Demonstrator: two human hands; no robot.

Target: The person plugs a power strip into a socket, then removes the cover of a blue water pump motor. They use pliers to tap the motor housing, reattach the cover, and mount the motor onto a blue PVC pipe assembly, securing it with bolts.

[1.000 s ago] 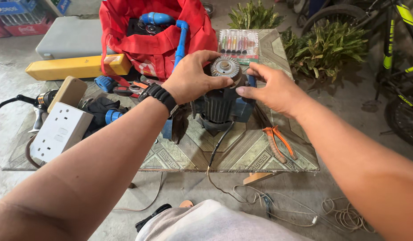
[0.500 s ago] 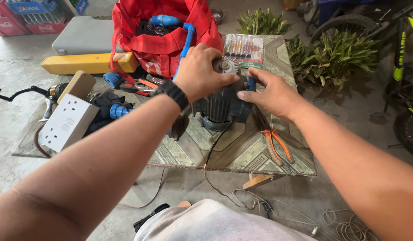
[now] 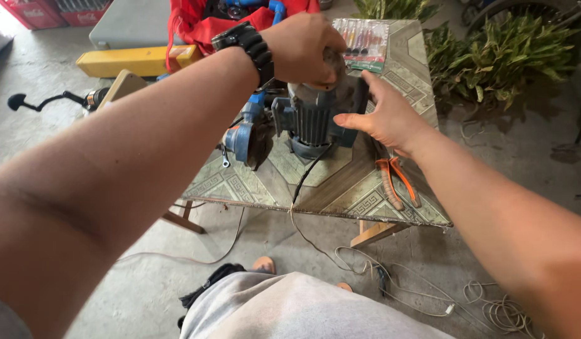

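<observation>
A grey electric motor (image 3: 312,119) with cooling fins stands upright on a patterned tile tabletop (image 3: 341,182). My left hand (image 3: 303,47), with a black watch on the wrist, is closed over the motor's top. My right hand (image 3: 381,116) rests open against the motor's right side, fingers spread. A black cable runs from the motor's base over the table's front edge. A blue angle grinder (image 3: 246,138) lies just left of the motor.
Orange-handled pliers (image 3: 394,182) lie at the table's right front. A clear screwdriver case (image 3: 363,37) sits behind the motor. A red bag (image 3: 196,28), yellow level (image 3: 130,59) and green plants (image 3: 498,47) surround the table. Loose cords (image 3: 491,307) coil on the concrete floor.
The view has moved closer and shifted left. My left hand stays on the motor's top, while my right hand has opened flat against its side.
</observation>
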